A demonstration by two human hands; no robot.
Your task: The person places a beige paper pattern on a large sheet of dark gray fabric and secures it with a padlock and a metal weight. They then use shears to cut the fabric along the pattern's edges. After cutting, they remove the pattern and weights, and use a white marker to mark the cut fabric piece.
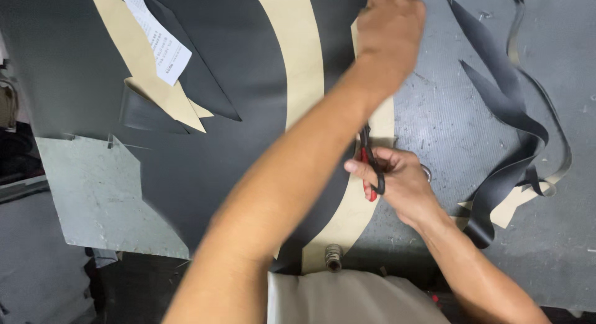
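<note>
The right hand was closed around the scissors (red and black handles) at the black sheet on the tabletop. The left hand pinched the sheet's far edge.

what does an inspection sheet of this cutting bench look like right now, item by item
surface: grey scuffed table, bare at right, covered by sheet at left
job's things: large black sheet with tan backing; curved tan strip on it; red-handled scissors at the strip's edge
clutter: black offcut strips at right; white printed paper slip at top left; small metal cylinder at near edge
grippers: left hand presses the material at top; right hand holds the scissors
cables: nothing seen
surroundings: dark floor area at left, details unclear
</note>
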